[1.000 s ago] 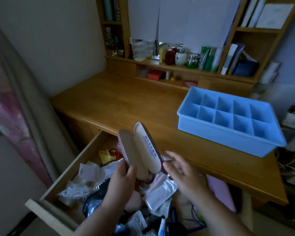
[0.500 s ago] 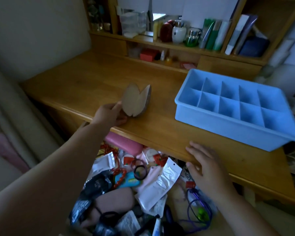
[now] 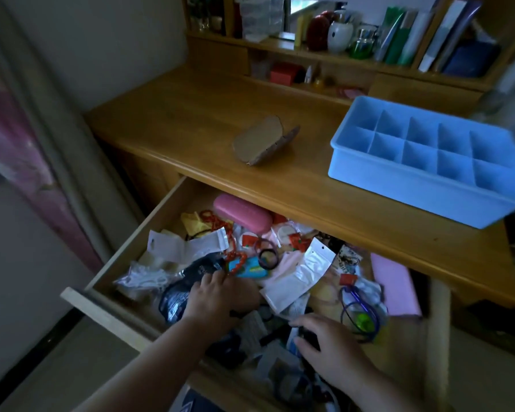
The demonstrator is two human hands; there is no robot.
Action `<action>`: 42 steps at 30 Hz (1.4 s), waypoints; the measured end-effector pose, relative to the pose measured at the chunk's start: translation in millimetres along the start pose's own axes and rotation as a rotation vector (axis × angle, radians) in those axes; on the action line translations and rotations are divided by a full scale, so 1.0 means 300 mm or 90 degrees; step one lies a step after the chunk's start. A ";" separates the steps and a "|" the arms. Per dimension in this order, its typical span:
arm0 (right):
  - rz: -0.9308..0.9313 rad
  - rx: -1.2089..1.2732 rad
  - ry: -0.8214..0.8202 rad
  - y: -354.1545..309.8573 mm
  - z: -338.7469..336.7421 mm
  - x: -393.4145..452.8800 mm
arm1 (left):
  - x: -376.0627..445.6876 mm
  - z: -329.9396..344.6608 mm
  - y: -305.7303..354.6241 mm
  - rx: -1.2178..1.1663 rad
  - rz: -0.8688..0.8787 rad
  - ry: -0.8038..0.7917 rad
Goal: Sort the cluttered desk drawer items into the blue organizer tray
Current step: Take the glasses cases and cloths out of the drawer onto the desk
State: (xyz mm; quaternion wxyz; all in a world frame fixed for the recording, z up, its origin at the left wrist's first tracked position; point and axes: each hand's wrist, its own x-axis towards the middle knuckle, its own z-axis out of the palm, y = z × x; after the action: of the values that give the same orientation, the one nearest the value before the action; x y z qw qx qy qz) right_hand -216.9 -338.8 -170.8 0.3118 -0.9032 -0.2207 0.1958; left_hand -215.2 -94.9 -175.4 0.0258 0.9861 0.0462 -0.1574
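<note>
The blue organizer tray [image 3: 399, 190] sits on the right of the wooden desk [image 3: 191, 114], its compartments empty. A beige folded case [image 3: 260, 142] lies on the desk to its left. Below, the open drawer [image 3: 107, 312] is full of clutter: a pink case [image 3: 243, 212], red beads [image 3: 217, 224], black hair ties [image 3: 268, 257], a white zip pouch [image 3: 298, 276]. My left hand [image 3: 220, 297] reaches into the middle of the clutter beside a dark packet [image 3: 176, 295], its fingers hidden. My right hand [image 3: 327, 343] rests with spread fingers on dark items at the drawer's front.
A flat pink box [image 3: 396, 285] and a purple cord with a green piece [image 3: 360, 315] lie at the drawer's right end. Shelves at the desk's back hold bottles, jars and books [image 3: 399, 34]. A curtain [image 3: 21, 150] hangs at the left.
My left hand let go of the beige case on the desk and dropped into the drawer. My right hand moved from the desk's edge down into the clutter.
</note>
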 end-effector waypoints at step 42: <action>0.511 0.050 0.339 0.278 -0.276 0.060 | -0.134 0.047 0.113 -1.258 -0.146 -0.014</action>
State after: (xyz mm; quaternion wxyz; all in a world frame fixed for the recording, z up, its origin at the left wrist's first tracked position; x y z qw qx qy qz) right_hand -138.5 -427.9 -168.6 0.2910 -0.9234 0.2402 0.0703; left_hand -254.3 -133.0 -174.9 0.8207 0.5096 0.2516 -0.0590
